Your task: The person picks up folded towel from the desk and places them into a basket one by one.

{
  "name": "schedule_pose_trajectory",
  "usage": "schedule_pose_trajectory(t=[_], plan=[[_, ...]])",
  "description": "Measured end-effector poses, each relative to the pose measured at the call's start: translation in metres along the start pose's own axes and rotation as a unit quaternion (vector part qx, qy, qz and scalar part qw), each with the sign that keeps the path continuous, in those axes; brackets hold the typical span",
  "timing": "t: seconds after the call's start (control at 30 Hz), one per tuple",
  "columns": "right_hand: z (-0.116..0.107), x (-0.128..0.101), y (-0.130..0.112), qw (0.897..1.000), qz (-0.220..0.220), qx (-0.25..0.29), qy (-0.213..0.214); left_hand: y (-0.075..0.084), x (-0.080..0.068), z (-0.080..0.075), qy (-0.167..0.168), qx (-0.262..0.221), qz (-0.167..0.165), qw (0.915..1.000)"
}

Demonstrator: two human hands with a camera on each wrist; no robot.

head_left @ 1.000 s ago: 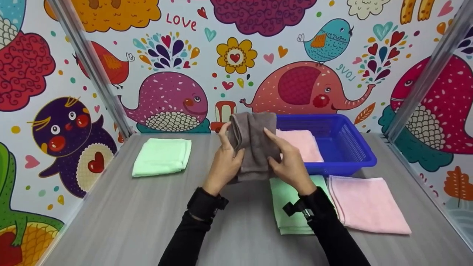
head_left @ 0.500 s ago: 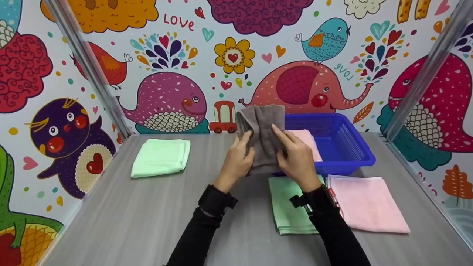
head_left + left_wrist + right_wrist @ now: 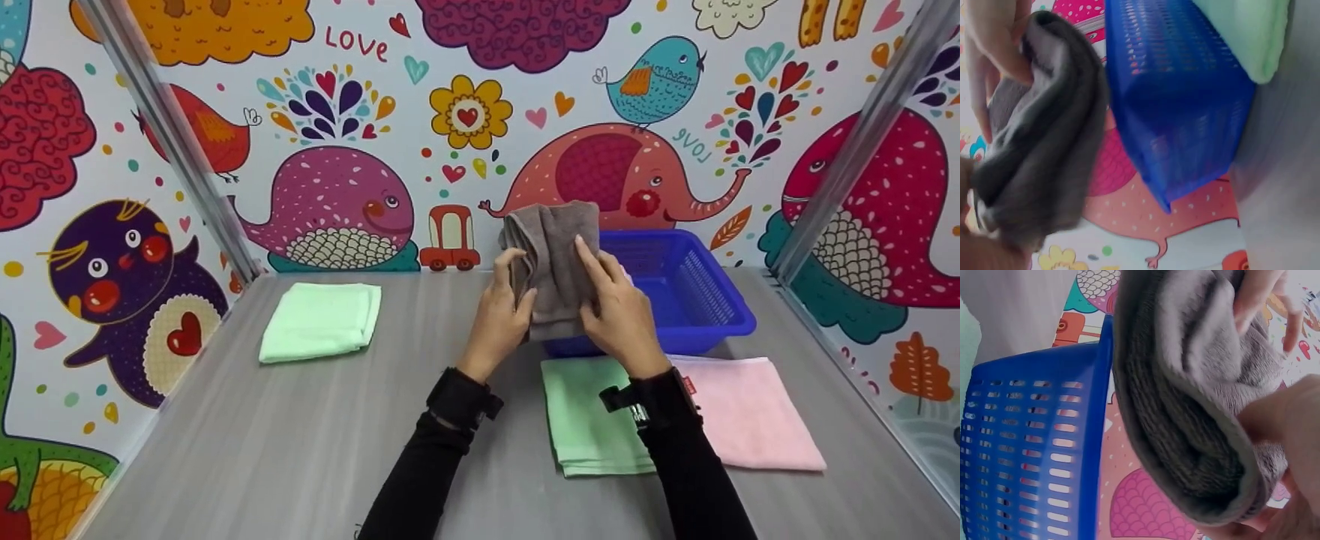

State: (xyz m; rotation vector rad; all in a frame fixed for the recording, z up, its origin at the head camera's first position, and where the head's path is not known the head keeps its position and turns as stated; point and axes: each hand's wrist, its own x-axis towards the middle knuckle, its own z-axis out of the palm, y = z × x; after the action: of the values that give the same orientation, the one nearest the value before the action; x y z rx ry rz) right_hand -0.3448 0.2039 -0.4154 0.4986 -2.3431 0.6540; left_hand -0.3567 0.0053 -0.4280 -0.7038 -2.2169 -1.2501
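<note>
A folded brown-grey towel (image 3: 559, 262) is held up in front of the blue plastic basket (image 3: 694, 300), overlapping its left part in the head view. My left hand (image 3: 499, 319) grips the towel's left side, its fingers bent at the folded layers. On the other side my right hand (image 3: 624, 319) holds it, thumb near the lower part and index finger laid along the front. Close up in the right wrist view, the towel (image 3: 1185, 399) shows its stacked folds, with the basket (image 3: 1027, 450) beside it. The pink towel inside the basket is almost wholly hidden now.
A folded light green towel (image 3: 321, 321) lies at the table's back left. Another green towel (image 3: 592, 420) lies in front of the basket, partly under the right forearm. Beside it is a folded pink towel (image 3: 765, 412). Printed panels (image 3: 465, 45) wall the table in.
Both hands have carried the brown-grey towel to the right and slightly up, over more of the basket in the head view. The left fingers have shifted along the towel's folded edge.
</note>
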Motion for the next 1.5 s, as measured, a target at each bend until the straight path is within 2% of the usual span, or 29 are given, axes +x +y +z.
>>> schedule_pose_trajectory(t=[0.1, 0.2, 0.27, 0.4, 0.63, 0.77, 0.97, 1.1, 1.3, 1.4, 1.5], plan=[[0.0, 0.0, 0.003, 1.0, -0.008, 0.009, 0.027, 0.0, -0.001, 0.008, 0.041, 0.006, 0.007, 0.9991], [0.001, 0.001, 0.007, 0.999, -0.011, 0.01, 0.051, 0.0, 0.0, 0.014, 0.044, 0.009, 0.003, 0.999], [0.001, 0.001, 0.012, 0.998, -0.006, 0.006, 0.062, 0.0, 0.0, 0.017, 0.025, 0.005, -0.002, 0.9997], [0.006, 0.0, 0.023, 0.997, 0.012, -0.002, 0.071, -0.002, -0.001, 0.025, -0.033, 0.005, -0.013, 0.9994], [0.022, -0.007, 0.046, 0.997, 0.03, -0.009, 0.065, -0.012, -0.004, 0.043, -0.111, 0.024, -0.026, 0.9932], [0.029, -0.013, 0.057, 0.998, 0.038, -0.011, 0.047, -0.02, -0.009, 0.051, -0.137, 0.044, -0.023, 0.9893], [0.033, -0.015, 0.067, 0.997, 0.062, 0.012, 0.04, -0.026, -0.012, 0.058, -0.147, 0.101, -0.02, 0.9838], [0.032, -0.015, 0.069, 0.996, 0.081, 0.018, 0.027, -0.024, -0.014, 0.06, -0.163, 0.16, -0.016, 0.9735], [0.03, -0.018, 0.071, 0.993, 0.116, 0.023, -0.019, -0.024, -0.019, 0.065, -0.161, 0.268, 0.0, 0.9499], [0.029, -0.018, 0.072, 0.99, 0.133, -0.003, -0.056, -0.024, -0.021, 0.067, -0.149, 0.305, 0.008, 0.9406], [0.028, -0.018, 0.072, 0.983, 0.15, -0.043, -0.093, -0.025, -0.021, 0.067, -0.144, 0.319, 0.008, 0.9365]])
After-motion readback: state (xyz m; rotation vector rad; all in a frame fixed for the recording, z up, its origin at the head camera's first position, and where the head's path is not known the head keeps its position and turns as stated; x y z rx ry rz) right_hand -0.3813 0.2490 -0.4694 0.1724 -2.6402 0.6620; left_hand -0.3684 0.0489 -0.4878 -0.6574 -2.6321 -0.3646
